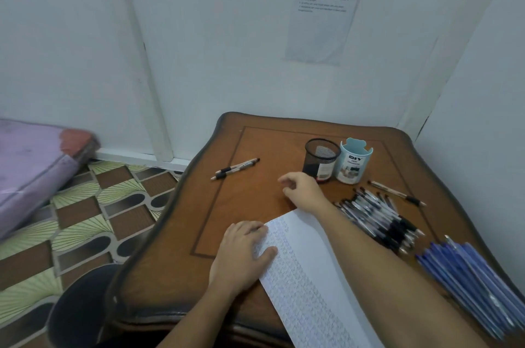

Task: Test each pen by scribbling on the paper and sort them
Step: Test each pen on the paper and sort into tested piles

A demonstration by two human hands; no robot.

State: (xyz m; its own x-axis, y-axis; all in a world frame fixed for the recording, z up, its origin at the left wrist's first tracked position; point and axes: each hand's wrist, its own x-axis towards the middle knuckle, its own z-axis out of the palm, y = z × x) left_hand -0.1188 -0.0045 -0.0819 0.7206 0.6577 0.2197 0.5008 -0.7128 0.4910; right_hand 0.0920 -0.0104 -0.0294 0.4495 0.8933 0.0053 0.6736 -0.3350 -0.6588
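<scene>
The left hand (244,251) lies flat, fingers straight, pressing on the left edge of the paper (309,271), a long sheet covered with rows of scribbles that runs from the table's middle to its near edge. The right hand (304,191) is over the middle of the table (176,234), just past the paper's far end, with its fingers loosely curled and nothing in them; its forearm crosses over the paper. Two pens (235,168) lie side by side toward the far left corner, well apart from the rest. Near the far edge a black mesh cup (321,160) and a pale blue cup (353,161) stand touching, just beyond the right hand. A single pen (397,192) lies to the right of the cups. Along the right edge lie a heap of black-grip pens (380,217) and, nearer, a heap of blue pens (477,285). A dark bin (82,310) stands on the floor by the near left corner.
</scene>
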